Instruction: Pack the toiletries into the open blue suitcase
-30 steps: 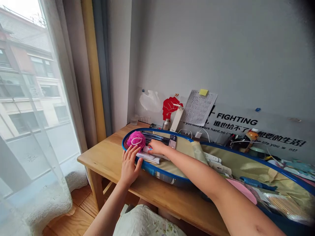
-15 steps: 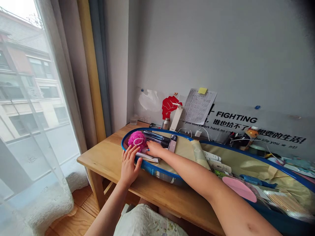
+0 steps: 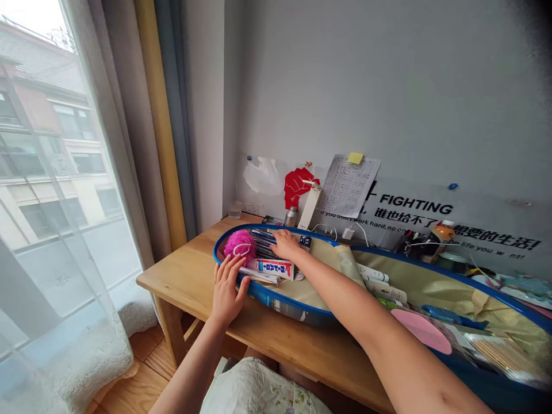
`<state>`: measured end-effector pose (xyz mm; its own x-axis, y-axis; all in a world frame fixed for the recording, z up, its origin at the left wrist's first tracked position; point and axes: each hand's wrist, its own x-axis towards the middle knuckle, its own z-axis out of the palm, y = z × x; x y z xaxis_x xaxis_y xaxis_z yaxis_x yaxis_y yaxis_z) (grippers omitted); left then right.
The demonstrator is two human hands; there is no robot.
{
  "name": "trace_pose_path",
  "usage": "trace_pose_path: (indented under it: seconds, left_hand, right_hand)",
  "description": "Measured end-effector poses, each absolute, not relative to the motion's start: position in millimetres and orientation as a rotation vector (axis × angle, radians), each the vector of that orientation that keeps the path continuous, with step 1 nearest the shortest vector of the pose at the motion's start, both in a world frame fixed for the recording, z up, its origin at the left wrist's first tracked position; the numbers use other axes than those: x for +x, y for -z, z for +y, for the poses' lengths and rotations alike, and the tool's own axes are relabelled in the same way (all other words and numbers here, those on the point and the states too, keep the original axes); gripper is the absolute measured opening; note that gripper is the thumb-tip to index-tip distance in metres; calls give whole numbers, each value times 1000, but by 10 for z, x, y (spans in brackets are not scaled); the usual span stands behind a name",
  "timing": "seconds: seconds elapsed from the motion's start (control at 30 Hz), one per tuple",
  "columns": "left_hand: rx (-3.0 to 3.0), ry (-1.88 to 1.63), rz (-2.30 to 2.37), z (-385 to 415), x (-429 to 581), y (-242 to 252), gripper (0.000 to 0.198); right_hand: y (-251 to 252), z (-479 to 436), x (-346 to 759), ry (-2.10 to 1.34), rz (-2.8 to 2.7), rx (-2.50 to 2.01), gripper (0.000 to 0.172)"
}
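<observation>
My left hand (image 3: 230,290) rests with spread fingers on the near left rim of an oval blue-rimmed bag (image 3: 297,306), its fingertips by a pink mesh bath ball (image 3: 240,246). Inside the bag, my right hand (image 3: 284,245) lies over dark packaged items (image 3: 262,240); whether its fingers grip one is hidden. A white, red and blue toothpaste box (image 3: 275,268) lies in front of that hand, beside the ball. Below the box is a thin white packet (image 3: 259,276).
The bag's right half holds white tubes (image 3: 373,274), a pink oval (image 3: 421,331), a blue item (image 3: 452,316) and cotton swabs (image 3: 502,353). Behind stand a metal bottle (image 3: 291,217), a white lamp (image 3: 309,206) and an orange-labelled bottle (image 3: 442,231). Curtains (image 3: 161,115) hang left.
My right hand has moved up and to the right, from beside the bath ball onto the dark packages. The toothpaste box now shows in front of it. My left hand stays on the rim.
</observation>
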<state>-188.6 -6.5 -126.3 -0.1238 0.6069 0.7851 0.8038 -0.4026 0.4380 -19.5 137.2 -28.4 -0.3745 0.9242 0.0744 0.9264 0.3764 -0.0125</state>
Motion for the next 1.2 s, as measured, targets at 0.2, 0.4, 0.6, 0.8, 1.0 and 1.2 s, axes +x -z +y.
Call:
trace_pose_path:
  seconds: [0.2,0.4,0.6,0.8,1.0,1.2]
  left_hand:
    - [-1960,1523,-1626,-93,-1886,1236,31]
    - [-1953,1472,-1649,-120,-1893,1215,31]
    - [-1906,1438,-1661,-137,-1883,1200,29]
    - [-1900,1446,-1623,-132,-1889,1202,30]
    - [-1934,1485,-1593,-95,-1924,1235,30]
    - [-1950,1521,-1544,-77,-1938,1263,32]
  right_hand:
    - [349,1556,0,-2,-2542,-1807,60]
    - [395,1568,-53,-24,-2572,-1744,58]
    - [349,1521,-44,-52,-2576,-1703,54]
    - [-98,1398,221,-89,-2537,-1607,54]
    - [-751,1113,1276,-172,-2454,-1634,37]
    - [-851,726,2473,-123,-2249,-1987,37]
